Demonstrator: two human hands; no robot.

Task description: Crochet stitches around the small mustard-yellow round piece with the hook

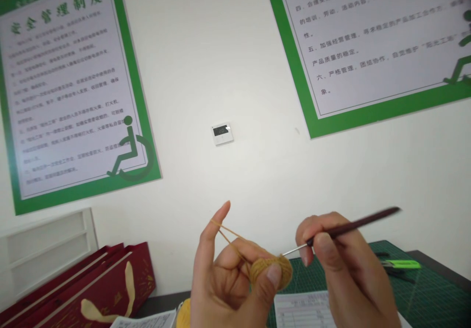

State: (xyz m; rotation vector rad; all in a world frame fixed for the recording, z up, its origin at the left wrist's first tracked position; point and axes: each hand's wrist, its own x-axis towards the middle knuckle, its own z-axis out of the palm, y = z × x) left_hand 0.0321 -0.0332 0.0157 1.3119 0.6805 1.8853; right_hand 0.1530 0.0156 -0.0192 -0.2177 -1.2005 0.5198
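Note:
My left hand [235, 279] pinches a small mustard-yellow crocheted piece [283, 271] between thumb and fingers. A strand of the same yarn [231, 232] loops around its raised index finger and runs down to the piece. In my right hand [346, 264] is a crochet hook [358, 223] with a dark handle, gripped between thumb and fingers. The hook's thin metal shaft reaches left to the top edge of the crocheted piece; its tip is at the stitches, too small to make out. Behind my left hand, part of a yellow yarn ball [183, 314] shows.
A green cutting mat [434, 288] covers the table at right, with a bright green-handled tool [405, 264] on it. Printed papers [303, 308] lie below my hands. Dark red gift bags [99, 284] stand at left. Green-framed posters [142, 97] and a small thermostat [222, 134] are on the wall.

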